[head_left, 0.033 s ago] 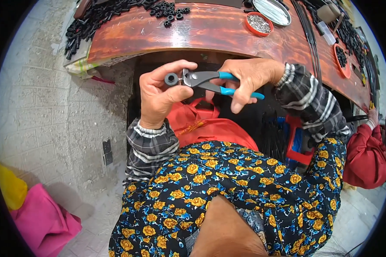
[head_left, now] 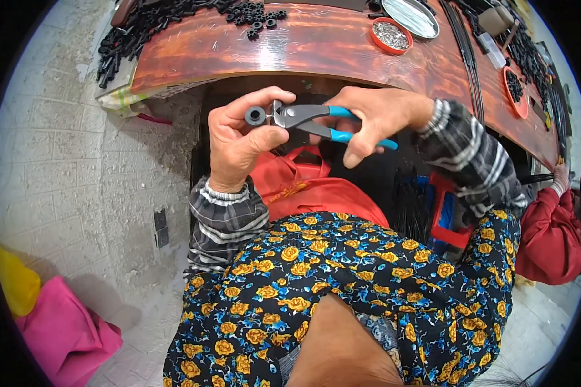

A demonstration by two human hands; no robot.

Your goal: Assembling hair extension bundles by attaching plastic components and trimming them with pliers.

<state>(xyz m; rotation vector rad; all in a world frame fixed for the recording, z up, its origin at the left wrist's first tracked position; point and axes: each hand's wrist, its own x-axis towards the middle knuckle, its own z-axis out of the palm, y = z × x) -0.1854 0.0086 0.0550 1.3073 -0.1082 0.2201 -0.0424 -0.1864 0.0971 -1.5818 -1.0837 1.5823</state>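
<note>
Between the thumb and fingers of my left hand [head_left: 239, 145] sits a small black ring-shaped part [head_left: 255, 116], its round hole facing up. My right hand [head_left: 374, 119] grips the teal-handled pincers [head_left: 297, 117], with the handles spread apart. The metal jaws meet the side of the black part, close to my left thumb and index fingertip. A small bit of metal seems to lie between jaws and part, too small to make out. Both hands are in the air over my lap, in front of the table's near edge.
Black tube-like parts [head_left: 168, 45] and several black ring parts [head_left: 255, 16] lie on the wooden table [head_left: 323, 55]. A red dish [head_left: 391, 36] holds small metal pieces, beside a tray of pale strips [head_left: 412, 16]. Another person's red sleeve [head_left: 552, 232] shows at the right.
Almost nothing differs. The black part and pincer jaws have shifted slightly left and up, and my right hand has moved up a little.
</note>
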